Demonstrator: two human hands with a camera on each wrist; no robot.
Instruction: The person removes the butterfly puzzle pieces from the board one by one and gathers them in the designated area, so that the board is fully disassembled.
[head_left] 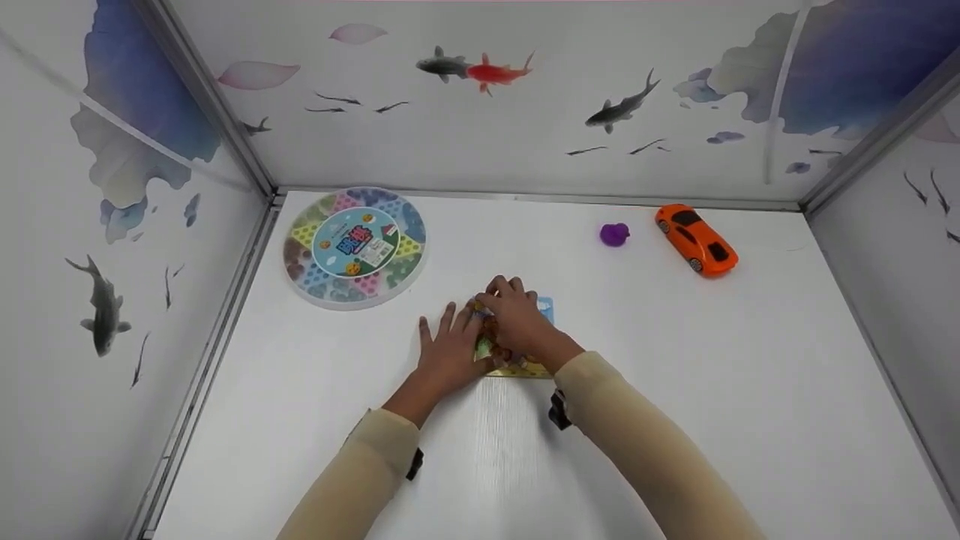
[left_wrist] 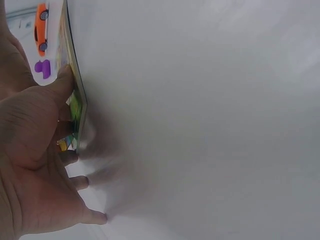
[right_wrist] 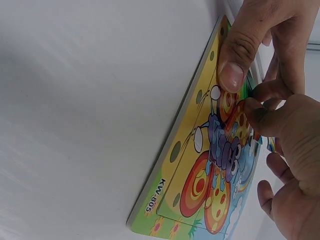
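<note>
"Nearest?"

"Two beige sleeves (head_left: 349, 476); left hand (head_left: 450, 356) splayed, thumb on one yellow-edged, purple-bodied butterfly puzzle (right_wrist: 212, 160) on the table (head_left: 750, 375); right hand (head_left: 521, 319) bent over it, grasp unclear."

"Beyond?"

"One Chinese checkers set (head_left: 355, 247), one orange toy car (head_left: 696, 240), one purple toy (head_left: 614, 235)."

The puzzle (right_wrist: 172, 186) lies flat on the table (head_left: 487, 457), partly covered: a purple-bodied butterfly with red and orange wings, yellow along 6 o'clock, "KW-805" printed near 5. The left hand (head_left: 450, 354) rests its thumb at 7; the right hand (head_left: 523, 322) pinches a mostly hidden, colourful piece (right_wrist: 271, 144) around 10.
</note>
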